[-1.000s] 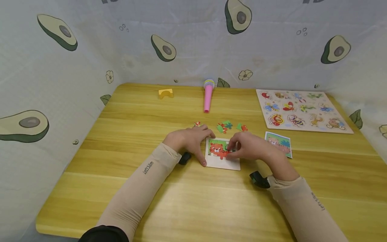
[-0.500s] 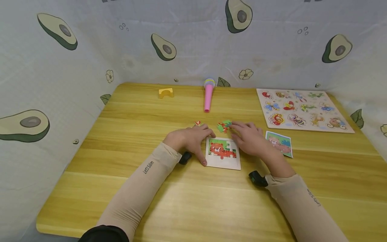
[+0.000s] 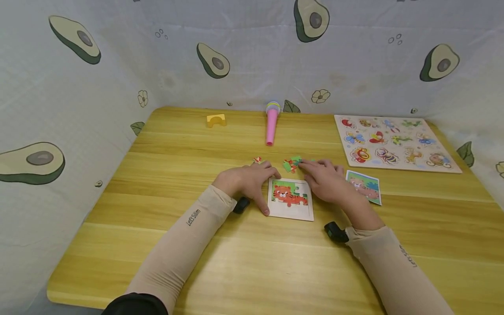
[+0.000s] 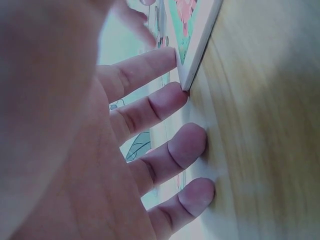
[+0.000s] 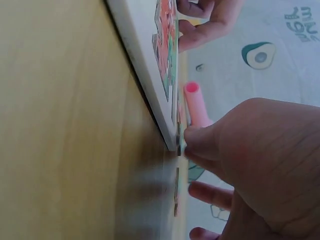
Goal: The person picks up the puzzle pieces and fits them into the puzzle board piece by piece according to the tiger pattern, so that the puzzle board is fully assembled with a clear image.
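Observation:
In the head view, a small puzzle board (image 3: pixel 290 213) lies flat, its tiger picture partly filled with pieces and its lower part bare white. My left hand (image 3: pixel 252 183) spans the board's left side, thumb at the near corner and fingertips at the far corner. The left wrist view shows its fingers nearly straight, two of them touching the corner. Beyond the board lie loose green, teal and red puzzle pieces (image 3: pixel 290 165). My right hand (image 3: pixel 328 181) hovers low beside them, its fingertips at the teal piece; whether it pinches one is not visible.
A picture card (image 3: pixel 364 187) lies right of the right hand. Further back are a large insect puzzle board (image 3: pixel 393 142), a pink toy microphone (image 3: pixel 271 127) and a yellow arch block (image 3: pixel 216 120). One small red piece (image 3: pixel 257 160) sits behind the left hand.
My right hand has left a piece in the right side of the tiger picture and moved back to the loose pieces, covering the rightmost one. The left hand has stayed still.

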The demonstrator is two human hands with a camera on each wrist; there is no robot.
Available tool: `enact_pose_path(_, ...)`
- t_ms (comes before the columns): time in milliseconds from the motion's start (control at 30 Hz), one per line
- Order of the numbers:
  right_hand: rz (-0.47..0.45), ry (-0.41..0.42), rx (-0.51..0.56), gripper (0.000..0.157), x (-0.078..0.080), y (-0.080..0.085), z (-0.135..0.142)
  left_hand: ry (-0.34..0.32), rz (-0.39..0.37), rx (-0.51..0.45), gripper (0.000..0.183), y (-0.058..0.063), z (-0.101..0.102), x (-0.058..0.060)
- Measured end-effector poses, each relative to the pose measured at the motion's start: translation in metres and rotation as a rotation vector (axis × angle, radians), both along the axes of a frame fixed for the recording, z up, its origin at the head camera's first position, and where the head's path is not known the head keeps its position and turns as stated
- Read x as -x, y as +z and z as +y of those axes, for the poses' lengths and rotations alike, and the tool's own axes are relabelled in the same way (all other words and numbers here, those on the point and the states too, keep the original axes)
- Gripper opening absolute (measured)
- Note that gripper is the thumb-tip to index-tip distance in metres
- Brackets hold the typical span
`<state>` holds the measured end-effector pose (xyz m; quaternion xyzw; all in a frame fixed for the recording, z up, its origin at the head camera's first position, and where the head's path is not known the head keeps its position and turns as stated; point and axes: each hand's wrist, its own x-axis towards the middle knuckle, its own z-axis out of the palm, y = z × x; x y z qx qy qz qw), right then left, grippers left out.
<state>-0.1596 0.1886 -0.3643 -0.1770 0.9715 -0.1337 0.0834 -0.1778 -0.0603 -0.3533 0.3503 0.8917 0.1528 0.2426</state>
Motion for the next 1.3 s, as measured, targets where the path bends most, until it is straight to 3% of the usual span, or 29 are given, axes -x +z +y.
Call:
enact_pose_path(233,0.054,-0.003,0.016,0.037,0.0004,-0.0007,0.0011,0.005,-0.007,-0.010,0.098,0.0009,-0.0007,-0.0002)
enact_pose_path(433,0.017,-0.009,-0.017,0.041,0.0019,-0.0024,0.0015,0.003,-0.006,-0.004,0.098,0.0009,-0.0002,-0.0005)
enact_pose_path(933,0.025,-0.023,-0.014,0.039,0.0029,-0.0013,0.0031,0.001,0.001,0.024,0.097,0.0023,0.0003,-0.0007)
enact_pose_path(1300,0.061,-0.103,0.029,0.036,0.0033,-0.0033,0.0002,0.008,-0.010,0.009,0.098,0.0028,0.0003,-0.0015)
